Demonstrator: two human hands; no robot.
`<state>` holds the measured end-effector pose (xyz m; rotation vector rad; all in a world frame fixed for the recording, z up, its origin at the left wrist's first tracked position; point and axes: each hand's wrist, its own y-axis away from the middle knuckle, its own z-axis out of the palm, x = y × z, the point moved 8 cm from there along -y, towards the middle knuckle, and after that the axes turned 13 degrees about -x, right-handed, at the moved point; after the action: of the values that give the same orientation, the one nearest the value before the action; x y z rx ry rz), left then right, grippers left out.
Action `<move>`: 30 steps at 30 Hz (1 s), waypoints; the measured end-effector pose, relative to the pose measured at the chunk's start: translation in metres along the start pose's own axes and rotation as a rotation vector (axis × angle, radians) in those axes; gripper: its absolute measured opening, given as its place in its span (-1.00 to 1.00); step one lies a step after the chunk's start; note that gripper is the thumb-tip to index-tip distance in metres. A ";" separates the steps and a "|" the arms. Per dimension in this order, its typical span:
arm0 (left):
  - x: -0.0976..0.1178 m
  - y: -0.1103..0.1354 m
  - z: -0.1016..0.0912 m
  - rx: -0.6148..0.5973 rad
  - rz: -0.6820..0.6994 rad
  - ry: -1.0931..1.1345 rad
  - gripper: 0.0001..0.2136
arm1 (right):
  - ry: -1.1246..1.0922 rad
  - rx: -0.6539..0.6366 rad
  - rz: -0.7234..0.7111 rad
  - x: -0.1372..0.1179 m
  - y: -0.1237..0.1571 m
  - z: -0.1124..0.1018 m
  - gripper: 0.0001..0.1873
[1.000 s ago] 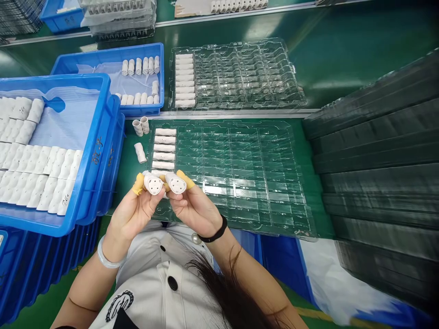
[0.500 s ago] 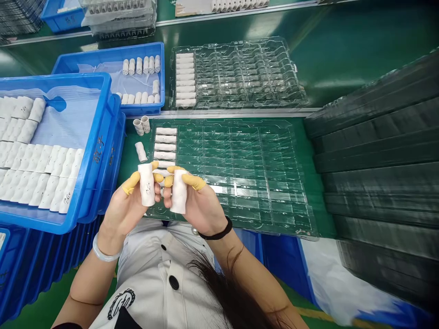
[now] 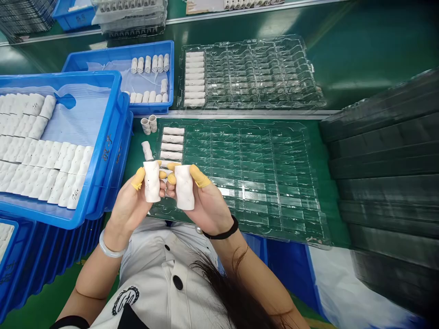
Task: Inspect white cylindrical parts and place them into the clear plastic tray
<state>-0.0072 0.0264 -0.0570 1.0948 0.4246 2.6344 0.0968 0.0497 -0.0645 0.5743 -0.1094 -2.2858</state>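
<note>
My left hand point(image 3: 132, 205) is closed round a white ceramic cylinder point(image 3: 151, 181), held upright, with yellow finger cots on the fingertips. My right hand point(image 3: 206, 208) grips a second white cylinder point(image 3: 184, 187) the same way, close beside the first. Both hands hover over the near left corner of a clear plastic compartment tray point(image 3: 247, 173), whose left column holds several white cylinders point(image 3: 172, 139) lying flat.
A blue bin point(image 3: 109, 146) full of white cylinders stands at the left. A second blue bin point(image 3: 151, 107) and another clear tray point(image 3: 250, 73) lie behind. Three loose cylinders point(image 3: 148, 137) rest on the green table. Dark stacked trays point(image 3: 387, 160) fill the right.
A second ago both cylinders showed their holed ends to me; they have since been turned upright so their sides show. The view has shifted slightly to the left.
</note>
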 end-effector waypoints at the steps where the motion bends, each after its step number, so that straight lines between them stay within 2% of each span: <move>1: -0.001 0.000 0.001 -0.016 -0.008 -0.007 -0.68 | 0.003 -0.015 -0.007 0.000 0.000 0.000 -0.68; 5: -0.001 0.000 0.003 -0.035 0.009 -0.027 -0.76 | 0.038 -0.095 -0.033 -0.002 -0.002 0.002 -0.74; 8: 0.002 0.002 0.003 -0.031 0.034 -0.031 -0.81 | 0.076 -0.102 -0.050 -0.005 -0.003 0.001 -0.72; 13: 0.005 0.004 0.017 -0.195 0.022 -0.083 -0.53 | 0.043 -0.044 -0.035 -0.003 -0.005 -0.001 -0.61; 18: 0.008 0.005 0.025 -0.245 0.030 -0.106 -0.52 | -0.020 -0.014 -0.020 -0.002 -0.005 0.001 -0.57; 20: 0.008 0.004 0.023 -0.224 0.032 -0.091 -0.57 | -0.024 -0.005 -0.007 -0.002 -0.004 0.001 -0.60; 25: 0.006 0.004 0.005 -0.068 0.052 -0.057 -0.75 | -0.025 -0.025 0.004 -0.001 -0.005 0.000 -0.73; 27: 0.003 0.004 0.002 -0.059 0.039 -0.050 -0.78 | -0.001 -0.072 -0.004 0.000 -0.005 0.000 -0.76; 30: 0.002 0.003 0.002 -0.071 0.035 -0.033 -0.77 | 0.070 -0.121 -0.040 -0.001 -0.005 0.001 -0.67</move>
<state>-0.0080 0.0250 -0.0534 1.1320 0.3052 2.6359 0.0937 0.0540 -0.0641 0.5975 0.0742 -2.2897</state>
